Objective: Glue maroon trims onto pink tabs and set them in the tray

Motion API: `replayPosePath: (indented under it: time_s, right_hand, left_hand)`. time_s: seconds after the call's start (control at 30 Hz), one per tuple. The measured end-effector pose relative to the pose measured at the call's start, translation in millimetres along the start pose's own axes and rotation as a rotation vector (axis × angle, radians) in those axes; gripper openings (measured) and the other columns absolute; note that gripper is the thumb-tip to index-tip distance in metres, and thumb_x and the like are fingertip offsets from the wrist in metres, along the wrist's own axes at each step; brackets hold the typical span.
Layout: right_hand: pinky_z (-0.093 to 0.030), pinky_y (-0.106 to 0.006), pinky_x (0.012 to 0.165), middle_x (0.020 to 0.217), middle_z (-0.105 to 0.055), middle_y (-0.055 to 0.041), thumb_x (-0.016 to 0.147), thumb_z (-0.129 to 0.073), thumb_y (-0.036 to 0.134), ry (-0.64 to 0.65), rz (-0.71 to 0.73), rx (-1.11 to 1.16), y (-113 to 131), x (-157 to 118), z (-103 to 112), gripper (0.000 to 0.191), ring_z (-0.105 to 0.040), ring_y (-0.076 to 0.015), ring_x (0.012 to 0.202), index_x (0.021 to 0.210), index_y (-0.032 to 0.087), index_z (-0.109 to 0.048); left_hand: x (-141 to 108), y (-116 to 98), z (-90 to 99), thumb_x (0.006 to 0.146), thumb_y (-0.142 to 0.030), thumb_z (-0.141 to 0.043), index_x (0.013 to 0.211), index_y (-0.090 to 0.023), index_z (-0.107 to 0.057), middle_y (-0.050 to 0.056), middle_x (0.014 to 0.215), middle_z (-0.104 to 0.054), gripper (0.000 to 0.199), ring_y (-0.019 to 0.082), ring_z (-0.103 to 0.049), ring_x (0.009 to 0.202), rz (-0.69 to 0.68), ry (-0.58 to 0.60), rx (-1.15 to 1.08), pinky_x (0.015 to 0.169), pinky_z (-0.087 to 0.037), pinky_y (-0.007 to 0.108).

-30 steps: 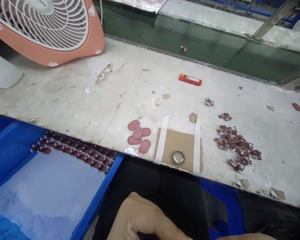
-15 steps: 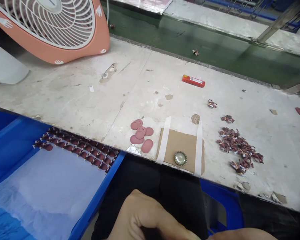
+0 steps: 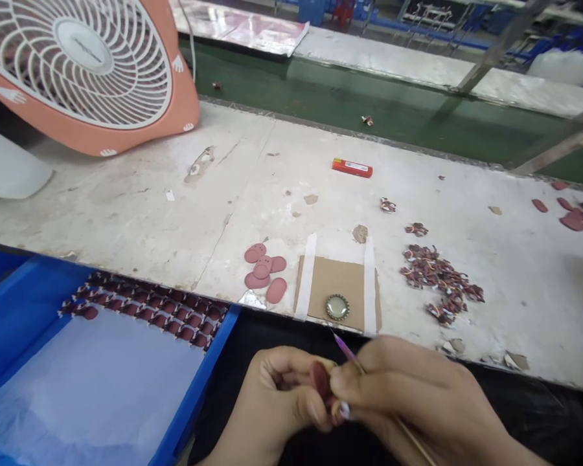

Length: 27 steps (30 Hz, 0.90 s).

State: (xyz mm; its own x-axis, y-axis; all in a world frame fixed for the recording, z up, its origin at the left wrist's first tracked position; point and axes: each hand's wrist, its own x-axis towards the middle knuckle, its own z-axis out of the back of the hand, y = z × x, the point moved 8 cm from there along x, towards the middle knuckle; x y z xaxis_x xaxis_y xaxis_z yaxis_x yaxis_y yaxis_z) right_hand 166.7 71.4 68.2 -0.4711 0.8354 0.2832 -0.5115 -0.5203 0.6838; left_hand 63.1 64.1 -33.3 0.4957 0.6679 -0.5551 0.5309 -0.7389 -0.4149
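Observation:
Over my lap, my left hand (image 3: 284,398) is closed around a small reddish-brown figurine (image 3: 320,380), pinched between thumb and fingers. A white bit shows at its lower end. My right hand (image 3: 403,388) meets it from the other side, its fingertips touching or very near the figurine. A thin fine-tipped brush (image 3: 344,348) with a purple front section is gripped in that hand, its tip pointing up and away. Just beyond the hands, a bottle cap (image 3: 337,307) with clear liquid rests on a cardboard piece (image 3: 354,278) taped to the table edge.
Flat reddish ovals (image 3: 276,290) lie left of the cardboard. A pile of small brown figures (image 3: 440,278) is to its right. A red stick-shaped pack (image 3: 352,167) lies farther back. An orange fan (image 3: 140,139) stands at left, above a blue crate (image 3: 194,395) with rows of figures.
My hands have risen into fuller view, now showing the figurine and the brush. The camera view has shifted, bringing more reddish ovals into sight at the far right.

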Motion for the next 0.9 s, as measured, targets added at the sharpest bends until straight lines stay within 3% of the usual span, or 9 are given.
replayPosePath:
  time_s: [0.07, 0.27, 0.43, 0.67, 0.9]
  right_hand:
    - [-0.054, -0.016, 0.069, 0.081, -0.070, 0.0005, 0.099, -0.060, 0.012, -0.007, -0.042, 0.141, -9, 10, -1, 0.010, -0.067, -0.0087, 0.071, 0.101, 0.020, -0.065]
    - [-0.052, -0.020, 0.072, 0.085, -0.076, 0.0006, 0.091, -0.067, 0.009, 0.110, -0.224, 0.247, -28, 27, -4, 0.011, -0.070, -0.0117, 0.076, 0.093, 0.018, -0.073]
    - [-0.053, -0.021, 0.070, 0.085, -0.077, 0.0013, 0.091, -0.067, 0.012, 0.175, -0.333, 0.289, -34, 28, -8, 0.011, -0.071, -0.0127, 0.075, 0.091, 0.020, -0.074]
    - [-0.052, -0.021, 0.068, 0.085, -0.076, 0.0035, 0.090, -0.066, 0.011, 0.182, -0.325, 0.234, -33, 27, -9, 0.015, -0.071, -0.0122, 0.074, 0.091, 0.022, -0.076]
    - [-0.052, -0.022, 0.065, 0.079, -0.075, 0.0033, 0.089, -0.068, 0.009, 0.198, -0.355, 0.203, -35, 30, -9, 0.014, -0.069, -0.0121, 0.069, 0.088, 0.021, -0.075]
  left_hand:
    - [3, -3, 5.4, 0.055, -0.038, -0.096, 0.064, -0.015, -0.078, -0.002, 0.056, -0.072, 0.031, 0.005, -0.063, 0.050, -0.043, -0.049, 0.001, 0.051, -0.049, 0.012]
    - [5, 6, 20.3, 0.062, -0.030, -0.092, 0.070, -0.015, -0.076, -0.004, 0.060, -0.072, 0.024, 0.007, -0.070, 0.054, 0.064, -0.202, -0.086, 0.052, -0.058, 0.011]
    - [2, 10, 20.6, 0.083, -0.017, -0.078, 0.076, -0.014, -0.072, -0.003, 0.065, -0.074, 0.010, 0.008, -0.073, 0.056, 0.094, -0.233, -0.162, 0.052, -0.061, 0.012]
    - [-3, 13, 21.6, 0.101, -0.010, -0.049, 0.069, -0.013, -0.069, -0.001, 0.055, -0.072, 0.038, 0.008, -0.071, 0.045, 0.154, -0.404, -0.219, 0.044, -0.059, 0.014]
    - [-1, 13, 22.2, 0.102, -0.013, -0.046, 0.070, -0.013, -0.071, 0.000, 0.056, -0.074, 0.041, 0.009, -0.072, 0.047, 0.167, -0.389, -0.262, 0.044, -0.059, 0.014]
